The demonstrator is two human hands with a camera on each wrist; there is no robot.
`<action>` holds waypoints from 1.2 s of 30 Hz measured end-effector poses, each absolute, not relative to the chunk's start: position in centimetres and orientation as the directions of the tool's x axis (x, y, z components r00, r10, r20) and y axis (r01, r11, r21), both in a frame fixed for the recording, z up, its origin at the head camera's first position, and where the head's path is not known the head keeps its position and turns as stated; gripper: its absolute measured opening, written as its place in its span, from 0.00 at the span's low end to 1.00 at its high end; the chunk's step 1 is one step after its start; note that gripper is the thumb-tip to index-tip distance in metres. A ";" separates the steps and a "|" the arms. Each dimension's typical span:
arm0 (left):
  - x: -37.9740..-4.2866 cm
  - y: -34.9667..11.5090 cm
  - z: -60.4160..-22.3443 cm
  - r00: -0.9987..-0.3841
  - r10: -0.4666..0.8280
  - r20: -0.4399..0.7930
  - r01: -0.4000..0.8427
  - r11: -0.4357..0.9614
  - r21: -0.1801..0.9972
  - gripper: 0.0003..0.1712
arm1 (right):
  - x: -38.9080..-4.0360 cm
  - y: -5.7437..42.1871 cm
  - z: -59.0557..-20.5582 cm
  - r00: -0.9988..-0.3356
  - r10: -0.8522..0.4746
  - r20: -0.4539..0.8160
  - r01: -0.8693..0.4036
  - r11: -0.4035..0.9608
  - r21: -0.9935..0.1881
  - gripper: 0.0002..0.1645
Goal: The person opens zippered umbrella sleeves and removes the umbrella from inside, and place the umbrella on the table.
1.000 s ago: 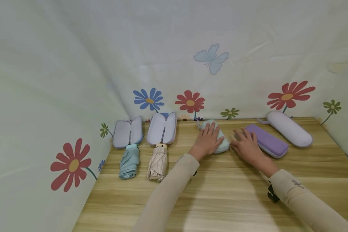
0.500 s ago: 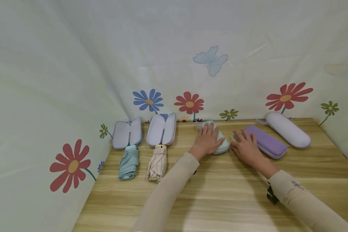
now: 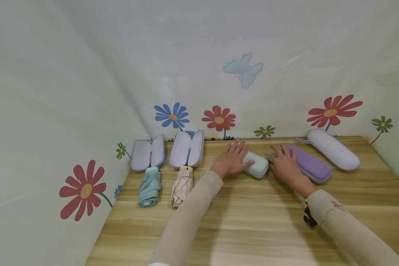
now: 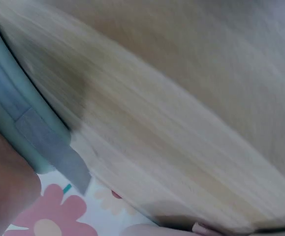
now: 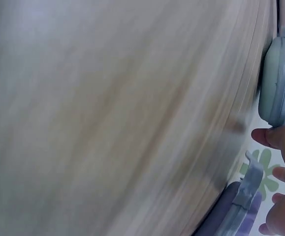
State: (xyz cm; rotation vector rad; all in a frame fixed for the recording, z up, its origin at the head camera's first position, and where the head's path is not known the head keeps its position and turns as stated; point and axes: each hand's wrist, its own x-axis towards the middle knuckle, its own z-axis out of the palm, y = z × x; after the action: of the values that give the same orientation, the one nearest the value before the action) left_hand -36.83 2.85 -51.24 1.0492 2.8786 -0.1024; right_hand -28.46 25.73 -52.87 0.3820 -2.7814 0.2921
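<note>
A mint zip case lies closed on the wooden table. My left hand rests across its rear left part, fingers straight and the thumb over its top; the hand hides that part. In the left wrist view the case shows its grey zip band and a tab. My right hand is between the mint case and a closed purple zip case, fingers spread and slightly bent. In the right wrist view, its thumb is by the mint case's near end; whether they touch I cannot tell.
A closed pale lilac case lies at the back right. Two opened zip cases, one on the left and one beside it, have a folded teal umbrella and a folded beige umbrella before them. Flower-printed sheeting bounds the table.
The mint case's near end has shifted slightly right. My left hand has slid slightly left along it, uncovering more of the near end. My right hand has moved slightly right.
</note>
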 end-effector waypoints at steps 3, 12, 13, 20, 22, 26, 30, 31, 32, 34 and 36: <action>-36.9 3.2 -51.6 -0.798 0.595 -0.100 0.601 0.798 -0.053 0.50 | -28.2 26.0 -52.5 -0.912 -0.228 0.341 -0.296 0.941 -0.161 0.10; -33.5 6.6 -50.7 -0.967 0.245 -0.076 0.242 0.969 0.043 0.55 | -25.8 25.4 -51.8 -0.911 -0.259 0.322 -0.325 0.930 -0.172 0.05; -33.4 6.9 -50.6 -0.972 0.220 -0.084 0.217 0.975 0.045 0.55 | -25.8 25.2 -51.7 -0.914 -0.252 0.317 -0.317 0.932 -0.176 0.05; -33.1 6.3 -49.9 -0.961 0.254 -0.105 0.259 0.965 -0.035 0.50 | -26.3 24.6 -51.6 -0.951 -0.169 0.258 -0.226 0.951 -0.212 0.11; -33.5 5.2 -49.3 -0.938 0.311 -0.153 0.322 0.946 -0.048 0.46 | -26.9 24.6 -51.5 -0.956 -0.147 0.252 -0.206 0.952 -0.226 0.12; -34.7 2.7 -48.7 -0.846 0.425 -0.323 0.466 0.883 -0.057 0.47 | -28.3 24.5 -51.3 -0.967 -0.102 0.235 -0.162 0.954 -0.251 0.14; -35.2 0.9 -48.6 -0.733 0.555 -0.393 0.637 0.763 -0.112 0.61 | -29.7 24.5 -51.3 -0.974 -0.079 0.213 -0.131 0.961 -0.245 0.16; -35.1 0.5 -48.6 -0.711 0.591 -0.381 0.675 0.726 -0.135 0.63 | -30.1 24.4 -51.4 -0.975 -0.077 0.210 -0.129 0.961 -0.245 0.17; -34.9 0.2 -48.5 -0.692 0.625 -0.361 0.704 0.695 -0.146 0.65 | -30.4 24.4 -51.5 -0.974 -0.079 0.211 -0.130 0.961 -0.243 0.17; -34.8 -0.2 -48.6 -0.667 0.673 -0.319 0.737 0.659 -0.151 0.65 | -31.0 24.2 -51.6 -0.972 -0.084 0.220 -0.137 0.961 -0.240 0.18; -34.7 -0.4 -48.9 -0.661 0.696 -0.281 0.746 0.652 -0.137 0.63 | -31.3 24.2 -51.8 -0.969 -0.087 0.233 -0.145 0.958 -0.245 0.17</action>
State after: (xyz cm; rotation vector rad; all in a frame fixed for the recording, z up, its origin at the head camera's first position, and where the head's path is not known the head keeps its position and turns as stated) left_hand -34.74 -0.38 -48.90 1.1786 2.6667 -0.3565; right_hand -31.29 24.17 -51.76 0.1734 -2.8890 0.3860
